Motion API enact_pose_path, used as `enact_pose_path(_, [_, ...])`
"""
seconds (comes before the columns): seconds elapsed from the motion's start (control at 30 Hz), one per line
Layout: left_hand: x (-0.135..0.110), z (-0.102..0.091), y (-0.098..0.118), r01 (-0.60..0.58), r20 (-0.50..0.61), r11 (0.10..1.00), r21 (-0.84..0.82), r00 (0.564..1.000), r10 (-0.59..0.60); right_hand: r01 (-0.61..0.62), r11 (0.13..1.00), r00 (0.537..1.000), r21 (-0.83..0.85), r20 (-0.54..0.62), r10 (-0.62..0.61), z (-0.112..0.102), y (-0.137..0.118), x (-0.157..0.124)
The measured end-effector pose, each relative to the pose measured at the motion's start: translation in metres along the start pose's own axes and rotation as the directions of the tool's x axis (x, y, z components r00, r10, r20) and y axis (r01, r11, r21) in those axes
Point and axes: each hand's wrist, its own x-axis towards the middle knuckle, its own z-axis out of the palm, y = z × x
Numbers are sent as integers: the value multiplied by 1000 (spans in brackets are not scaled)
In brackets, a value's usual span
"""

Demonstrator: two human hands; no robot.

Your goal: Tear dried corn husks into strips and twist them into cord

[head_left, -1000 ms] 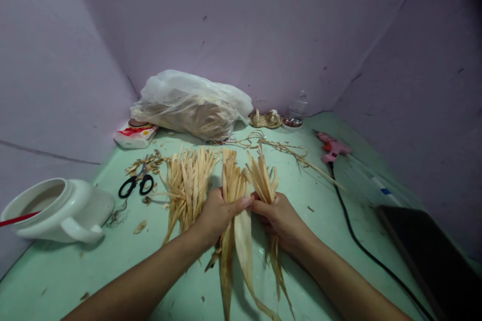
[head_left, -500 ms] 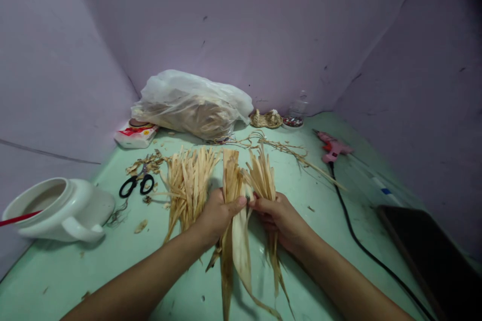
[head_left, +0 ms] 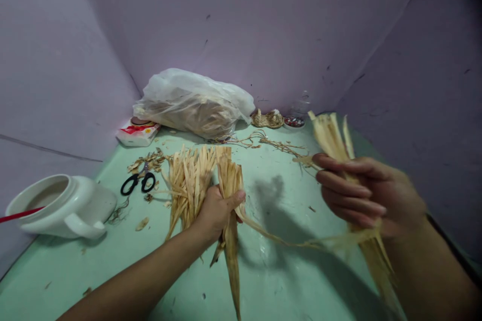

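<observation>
My left hand (head_left: 216, 210) is closed around a bundle of dried husk (head_left: 230, 183) that stands on end on the green table (head_left: 94, 261). My right hand (head_left: 367, 195), raised at the right and blurred, grips a bunch of husk strips (head_left: 331, 135) with its fingers wrapped round them. A thin torn strip (head_left: 286, 241) stretches from the left bundle across to the right hand. A loose pile of cut husk strips (head_left: 188, 180) lies just left of my left hand.
Black-handled scissors (head_left: 137, 183) lie left of the pile. A white jug (head_left: 60, 205) rests on its side at far left. A plastic bag of husk (head_left: 194, 105), a red-and-white packet (head_left: 137, 133), a small woven piece (head_left: 267, 119) and a clear jar (head_left: 295, 113) line the back wall.
My right hand has pulled away to the right and upward with its bunch of strips, tearing a thin strip off the bundle. The left hand has stayed put.
</observation>
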Motion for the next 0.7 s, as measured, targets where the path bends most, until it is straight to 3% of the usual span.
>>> enact_pose_path(0.13, [-2,1,4,-14,-42,999,-43,999,12,56,998,998,42,22,-57,-7,-6,-7])
enact_pose_path(0.3, [-5,4,9,8,-22,1000,-18,1000,-8,-131,960,984,-246,-154,94,4,36,24])
enact_pose_path(0.4, [-6,5,9,22,60,998,-65,998,-18,-143,912,974,-385,-219,60,15,70,42])
enact_pose_path(0.5, [-5,4,7,24,119,996,-85,993,-14,-88,874,982,-479,-188,-4,19,92,50])
enact_pose_path(0.7, [-4,2,5,-30,91,1000,-2,995,30,-16,866,969,-500,-220,-110,16,102,53])
